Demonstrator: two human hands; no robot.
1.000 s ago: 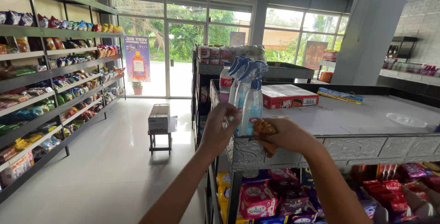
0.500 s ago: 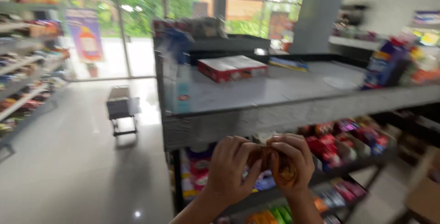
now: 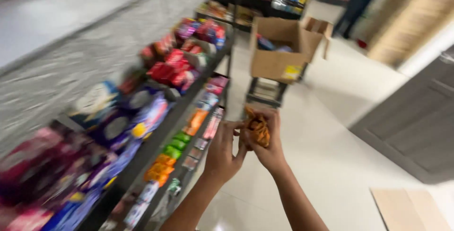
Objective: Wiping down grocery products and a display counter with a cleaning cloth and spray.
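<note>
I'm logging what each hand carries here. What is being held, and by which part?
The right hand cups a crumpled orange-brown wrapper, its fingers closed around the bunched middle. The left hand pinches the wrapper's left edge. Motion blur hides finer detail.

Only two bare forearms and two bare hands of the wearer are seen; nothing else of the body is framed. The left hand (image 3: pixel 222 151) and right hand (image 3: pixel 266 142) are shown uncovered: no gloves, rings or wristbands can be made out. Both forearms are bare down to the bottom frame edge, so no sleeve or cuff is visible. Slim wrists and long fingers are noted. Fine detail such as nails is lost to motion blur. Upper arms, torso and clothing are not captured.
</note>
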